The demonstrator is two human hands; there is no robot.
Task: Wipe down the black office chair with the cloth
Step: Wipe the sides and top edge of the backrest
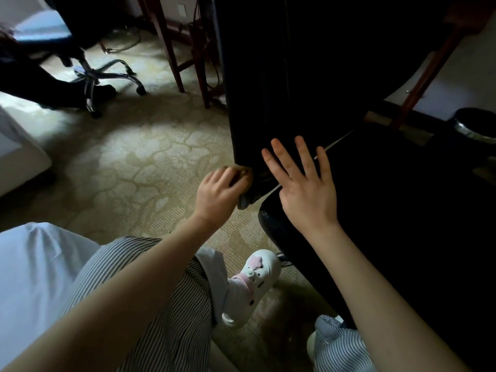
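**Head view.** The chair (402, 210) stands at right, with its backrest (268, 76) upright and its seat (375, 251) toward you. Your left hand (218, 193) grips the bunched cloth (245, 175) at the backrest's lower left corner, fingers (228, 178) curled round it. Your right hand (308, 194) lies over the join of backrest and seat, fingers (284, 159) straight and spread, holding nothing. Whether it presses the chair cannot be told.

Likely hazards:
- A bunched cloth wipes only a narrow strip, so patches may be missed, the more so on black surfaces in deep shadow.
- A hard push may swivel or roll the chair away unless the right hand braces it.
- Your shoe (255, 280), near the chair's underside, could be caught.
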